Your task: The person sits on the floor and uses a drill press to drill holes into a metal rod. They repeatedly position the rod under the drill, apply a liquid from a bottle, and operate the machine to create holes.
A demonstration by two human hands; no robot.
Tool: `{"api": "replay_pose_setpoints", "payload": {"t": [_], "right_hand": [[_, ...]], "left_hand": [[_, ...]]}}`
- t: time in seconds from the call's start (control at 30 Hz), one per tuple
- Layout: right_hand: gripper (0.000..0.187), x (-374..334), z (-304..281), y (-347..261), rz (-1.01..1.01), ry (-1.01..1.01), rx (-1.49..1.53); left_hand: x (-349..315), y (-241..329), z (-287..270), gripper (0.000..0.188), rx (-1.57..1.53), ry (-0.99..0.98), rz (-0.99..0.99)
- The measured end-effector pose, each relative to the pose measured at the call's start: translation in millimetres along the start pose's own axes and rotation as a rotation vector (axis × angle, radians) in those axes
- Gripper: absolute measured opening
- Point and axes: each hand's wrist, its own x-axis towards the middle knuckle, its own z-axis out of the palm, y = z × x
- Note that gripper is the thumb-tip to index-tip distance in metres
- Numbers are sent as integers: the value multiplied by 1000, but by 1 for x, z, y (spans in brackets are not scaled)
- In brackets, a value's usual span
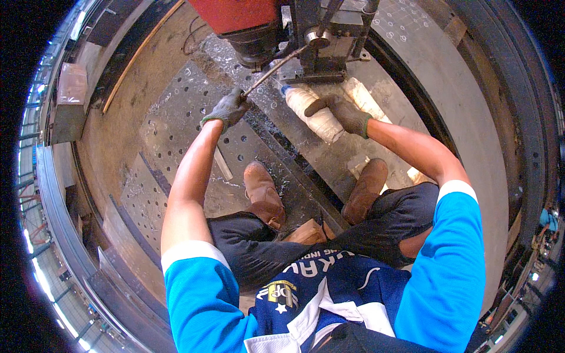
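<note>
My left hand (228,110), in a grey glove with a green cuff, is closed round the end of a thin metal lever (274,71). The lever slopes up to a round hub (318,39) on a drilling machine with a red housing (234,10). Its dark drill head (253,52) stands over the metal plate. My right hand (348,115), gloved alike, grips a whitish, crumpled-looking bottle (318,120) with a blue end, its thumb lying across the side. The bottle is tilted, its blue end close to the machine's black base (315,77).
A grey steel plate (168,117) with several round holes and scattered shavings lies at left. A flat metal strip (223,165) rests on it. Another whitish piece (365,99) lies beyond my right hand. My boots (262,187) flank a dark metal strip; a wooden block (307,233) is nearer.
</note>
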Motion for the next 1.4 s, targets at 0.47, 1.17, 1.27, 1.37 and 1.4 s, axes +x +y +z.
{"api": "replay_pose_setpoints", "payload": {"t": [0.47, 1.17, 1.27, 1.37, 1.4], "right_hand": [[21, 10, -13, 16, -75, -21, -146], [27, 2, -9, 8, -121, 0, -230], [27, 7, -13, 12, -221, -17, -288], [27, 11, -16, 16, -214, -26, -279], [26, 12, -16, 17, -182, -27, -248]], "left_hand": [[1, 0, 2, 47, -13, -2, -20], [1, 5, 3, 48, 18, 3, -36], [3, 4, 3, 49, 38, -4, -30], [2, 5, 3, 50, 31, -9, -36], [1, 6, 3, 51, 22, -11, -39]]}}
